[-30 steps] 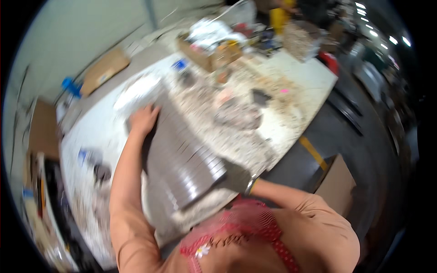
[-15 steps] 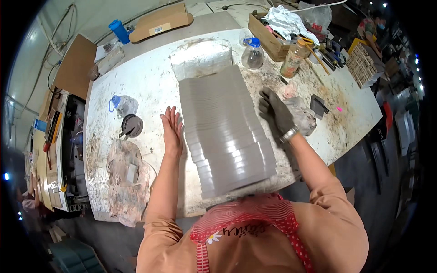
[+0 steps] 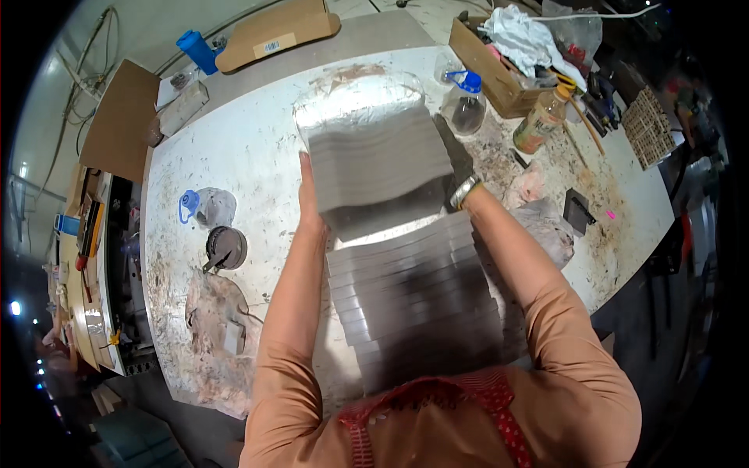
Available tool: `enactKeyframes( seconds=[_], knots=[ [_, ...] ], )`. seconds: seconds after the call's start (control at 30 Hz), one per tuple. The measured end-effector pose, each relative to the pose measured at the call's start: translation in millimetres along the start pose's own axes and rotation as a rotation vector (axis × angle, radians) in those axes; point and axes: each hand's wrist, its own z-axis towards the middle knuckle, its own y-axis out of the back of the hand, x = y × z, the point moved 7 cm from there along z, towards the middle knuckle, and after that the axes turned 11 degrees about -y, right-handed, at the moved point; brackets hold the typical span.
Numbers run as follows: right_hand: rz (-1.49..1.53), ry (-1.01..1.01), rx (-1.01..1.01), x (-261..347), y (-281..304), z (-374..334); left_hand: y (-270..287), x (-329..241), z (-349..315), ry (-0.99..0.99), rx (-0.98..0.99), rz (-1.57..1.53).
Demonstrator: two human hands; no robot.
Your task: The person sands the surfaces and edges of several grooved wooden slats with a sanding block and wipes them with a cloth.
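Two hands clamp sides of upper batch of thin grey metal sheets (image 3: 374, 160): left hand (image 3: 307, 195) flat on edge, gloved right hand (image 3: 456, 168) opposite. Lower grey sheet stack (image 3: 413, 300) on white stained surface (image 3: 242, 148). Est. heavy, stiff, slick, sharp-edged; grip opp. sides.

Both hands, earlier flat against the sides of the whole grey stack, now clamp an upper batch of sheets (image 3: 374, 168): left hand (image 3: 308, 195), gloved right hand (image 3: 456, 168). That batch sits shifted beyond the lower stack (image 3: 413, 304).
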Motion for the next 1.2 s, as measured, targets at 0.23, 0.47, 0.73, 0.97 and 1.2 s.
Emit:
enactKeyframes(
  seconds=[0.23,0.47,0.73,0.97,1.2],
  knots=[
    [-0.223,-0.060,-0.148,-16.8,-3.4,26.9,61.9,41.3,63.3,-0.182,-0.041,0.117],
    [0.385,-0.621,-0.110,-29.3,39.5,-60.7,79.3,16.5,-21.0,-0.213,-0.241,-0.005],
    [1.178,-0.758,-0.132,-2.6,48.3,-242.7,89.8,56.7,-221.8,-0.072,-0.031,0.010],
    [0.800,-0.590,-0.193,91.0,46.5,-278.2,71.4,103.1,-277.0,0.032,-0.027,0.008],
    [1.331,-0.920,-0.078,84.7,27.4,-262.3,40.1,69.3,-251.0,-0.046,-0.072,-0.124]
  ],
)
